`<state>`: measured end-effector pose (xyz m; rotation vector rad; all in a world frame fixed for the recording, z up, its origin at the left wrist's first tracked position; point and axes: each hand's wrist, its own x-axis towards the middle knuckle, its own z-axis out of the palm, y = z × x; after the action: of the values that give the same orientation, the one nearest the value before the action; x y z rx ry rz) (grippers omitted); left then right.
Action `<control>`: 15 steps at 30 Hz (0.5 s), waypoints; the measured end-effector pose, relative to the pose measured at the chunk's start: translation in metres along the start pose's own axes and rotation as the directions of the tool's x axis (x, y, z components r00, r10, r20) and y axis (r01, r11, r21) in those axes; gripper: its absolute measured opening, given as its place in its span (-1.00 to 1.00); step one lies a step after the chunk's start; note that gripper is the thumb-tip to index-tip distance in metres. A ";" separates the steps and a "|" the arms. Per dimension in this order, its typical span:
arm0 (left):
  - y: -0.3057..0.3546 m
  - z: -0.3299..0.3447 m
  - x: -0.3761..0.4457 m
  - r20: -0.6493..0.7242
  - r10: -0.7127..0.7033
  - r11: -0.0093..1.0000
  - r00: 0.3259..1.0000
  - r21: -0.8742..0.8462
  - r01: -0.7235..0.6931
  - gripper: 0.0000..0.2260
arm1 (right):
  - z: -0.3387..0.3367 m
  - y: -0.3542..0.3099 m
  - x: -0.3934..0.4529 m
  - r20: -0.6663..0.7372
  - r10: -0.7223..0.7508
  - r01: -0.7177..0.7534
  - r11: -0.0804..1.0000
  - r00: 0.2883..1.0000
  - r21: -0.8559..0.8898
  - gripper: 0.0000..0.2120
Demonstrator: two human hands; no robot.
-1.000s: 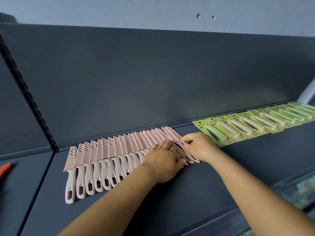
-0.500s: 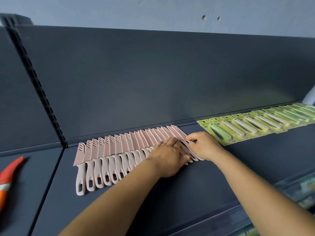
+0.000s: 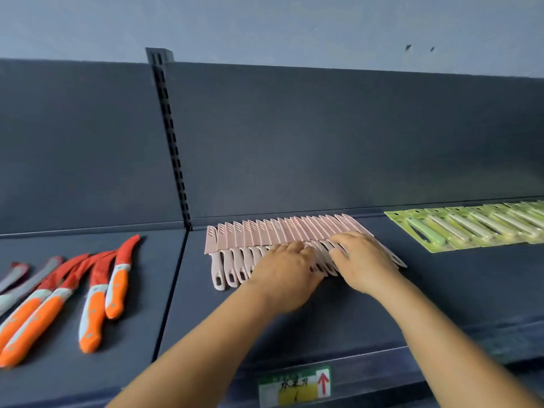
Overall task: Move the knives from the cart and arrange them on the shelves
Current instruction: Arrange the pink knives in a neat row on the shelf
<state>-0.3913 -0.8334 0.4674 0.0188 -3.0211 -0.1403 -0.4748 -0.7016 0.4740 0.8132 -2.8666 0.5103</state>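
A row of several pink sheathed knives [image 3: 265,234] lies overlapped on the dark shelf [image 3: 441,284], blades toward the back wall. My left hand [image 3: 284,272] rests palm down on the handles in the middle of the row. My right hand [image 3: 363,260] lies flat on the right end of the row, fingers spread over the handles. Neither hand grips a knife. The handles under both hands are hidden.
Green carded knives [image 3: 471,228] run in a row to the right on the same shelf. Orange-handled knives with red sheaths [image 3: 97,293] lie on the neighbouring shelf at left, past the slotted upright [image 3: 173,142]. A price label [image 3: 294,385] sits on the front edge.
The view has swung left and down, which brings the orange knives and the shelf label into sight. My right hand has moved from the row's right tip to lie flat over the handles.
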 end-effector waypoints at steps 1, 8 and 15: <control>-0.008 -0.003 -0.011 -0.015 -0.039 0.999 0.999 -0.001 0.039 -0.54 | 0.002 -0.012 -0.004 0.010 -0.047 0.046 0.999 0.999 0.019 -0.70; -0.062 -0.025 -0.105 -0.128 -0.330 0.944 0.935 -0.023 0.330 -0.54 | 0.011 -0.098 -0.032 0.105 -0.376 0.352 0.915 0.921 0.196 -0.65; -0.115 -0.038 -0.198 -0.212 -0.563 0.823 0.799 -0.057 0.565 -0.47 | 0.031 -0.179 -0.052 0.228 -0.576 0.510 0.809 0.785 0.292 -0.54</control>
<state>-0.1893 -0.9479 0.4714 0.8833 -2.6912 -0.1608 -0.3366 -0.8299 0.4856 1.8376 -2.6392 0.6636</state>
